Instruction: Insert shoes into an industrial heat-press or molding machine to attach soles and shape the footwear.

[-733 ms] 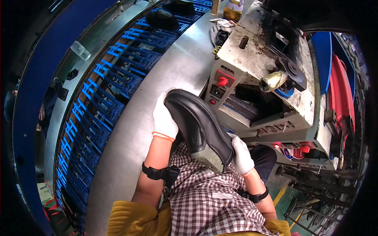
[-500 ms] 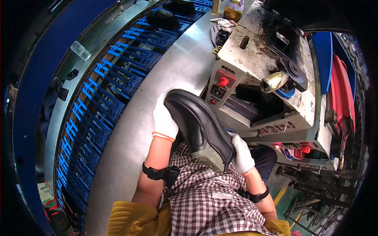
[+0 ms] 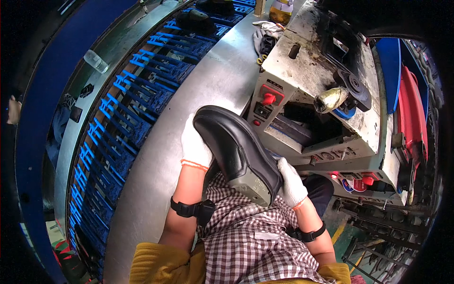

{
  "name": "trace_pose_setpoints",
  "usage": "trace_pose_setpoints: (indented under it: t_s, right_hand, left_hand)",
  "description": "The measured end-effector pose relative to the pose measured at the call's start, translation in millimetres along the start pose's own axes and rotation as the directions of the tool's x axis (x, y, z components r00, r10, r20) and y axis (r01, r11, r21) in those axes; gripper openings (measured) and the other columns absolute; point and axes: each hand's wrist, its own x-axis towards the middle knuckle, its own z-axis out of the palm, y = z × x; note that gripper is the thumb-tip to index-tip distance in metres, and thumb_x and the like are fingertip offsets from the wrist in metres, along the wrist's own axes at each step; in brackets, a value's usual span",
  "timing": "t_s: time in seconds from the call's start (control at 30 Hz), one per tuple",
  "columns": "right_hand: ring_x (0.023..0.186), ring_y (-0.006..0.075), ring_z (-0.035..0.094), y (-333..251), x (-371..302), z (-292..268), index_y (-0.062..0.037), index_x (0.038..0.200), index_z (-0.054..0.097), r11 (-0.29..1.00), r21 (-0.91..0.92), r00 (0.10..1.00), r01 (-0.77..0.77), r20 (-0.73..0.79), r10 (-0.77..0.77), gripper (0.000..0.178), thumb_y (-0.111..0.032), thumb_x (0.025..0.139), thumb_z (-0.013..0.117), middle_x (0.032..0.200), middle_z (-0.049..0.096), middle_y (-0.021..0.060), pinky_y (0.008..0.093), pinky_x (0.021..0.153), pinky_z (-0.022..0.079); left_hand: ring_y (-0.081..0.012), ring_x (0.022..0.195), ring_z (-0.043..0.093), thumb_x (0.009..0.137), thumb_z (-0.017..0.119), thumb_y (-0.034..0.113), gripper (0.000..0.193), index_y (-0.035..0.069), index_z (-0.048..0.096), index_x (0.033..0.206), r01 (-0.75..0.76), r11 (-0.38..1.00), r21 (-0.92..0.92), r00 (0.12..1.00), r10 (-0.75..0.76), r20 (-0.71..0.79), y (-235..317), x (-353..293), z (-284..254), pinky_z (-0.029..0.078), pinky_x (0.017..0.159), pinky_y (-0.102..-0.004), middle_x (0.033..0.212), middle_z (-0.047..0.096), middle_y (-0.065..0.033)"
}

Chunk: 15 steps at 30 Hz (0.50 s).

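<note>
**Operator:** State the condition of each grip.

**Technician:** Both grips are engaged on one part. The left hand point(image 3: 194, 144), in a white knitted glove, clasps the toe end of the black shoe point(image 3: 227, 142); its fingertips are hidden. The right hand point(image 3: 290, 182), gloved likewise, clasps the heel end, fingers partly concealed.

**Operator:** Specify position and axis.

**Technician:** The black shoe is held in front of the body, partly over the checked apron point(image 3: 246, 232). Its long axis runs diagonally: toe far and left, heel near and right. It lies right of the left hand and left of the right hand. Neither hand is nearer; both are in contact. The grey-green shoe last point(image 3: 249, 186) fills the opening, end face toward the wearer. Whether the left hand rests on the tabletop point(image 3: 151, 165) cannot be determined.

**Operator:** List the surroundings.

**Technician:** Left, beyond the metal tabletop: a rack of blue bars point(image 3: 108, 105). Right: a stained cream machine point(image 3: 302, 61), with a red rotary switch point(image 3: 269, 98) on its left face. Far side: loose work gloves point(image 3: 269, 27) and a bottle of amber liquid point(image 3: 280, 14).
</note>
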Motion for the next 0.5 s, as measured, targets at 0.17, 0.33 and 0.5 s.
trace_pose_setpoints:
  t_s: [0.17,0.33,0.5]
  right_hand:
    - [0.127,0.0262,0.066,-6.0,15.8,8.2,-0.0022,0.151,0.052,0.945,0.275,0.984,-0.177,0.030,0.175,0.057,-0.044,0.113,0.048,0.146,0.063,0.0142,0.0403,0.110,0.053]
    - [0.139,0.0418,0.055,0.2,48.0,-0.3,-0.0134,0.160,0.042,0.969,0.094,0.779,-0.226,0.615,0.122,0.066,-0.057,0.111,0.041,0.156,0.053,0.0215,0.0600,0.108,0.052]
    - [0.141,0.0293,0.055,3.4,46.6,17.1,-0.0148,0.156,0.048,0.061,-0.704,0.701,0.707,0.689,-0.183,0.063,-0.043,0.103,0.066,0.156,0.055,0.0115,0.0465,0.121,0.043]
  left_hand:
    - [-0.0284,0.120,0.065,0.110,0.051,0.026,0.035,0.002,0.068,0.128,-0.048,0.998,0.039,0.999,0.048,-0.017,5.8,-0.4,6.8,0.051,0.109,-0.0431,0.131,0.070,-0.0142]
    - [-0.0292,0.147,0.047,0.109,0.045,0.007,0.050,-0.008,0.038,0.157,-0.358,0.934,0.005,0.893,0.341,0.292,17.8,0.6,7.8,0.035,0.127,-0.0427,0.158,0.049,-0.0191]
    - [-0.0273,0.150,0.044,0.102,0.044,-0.005,0.059,-0.010,0.034,0.159,-0.395,0.917,0.045,0.884,0.367,0.289,27.3,-4.4,19.4,0.032,0.128,-0.0371,0.163,0.041,-0.0215]
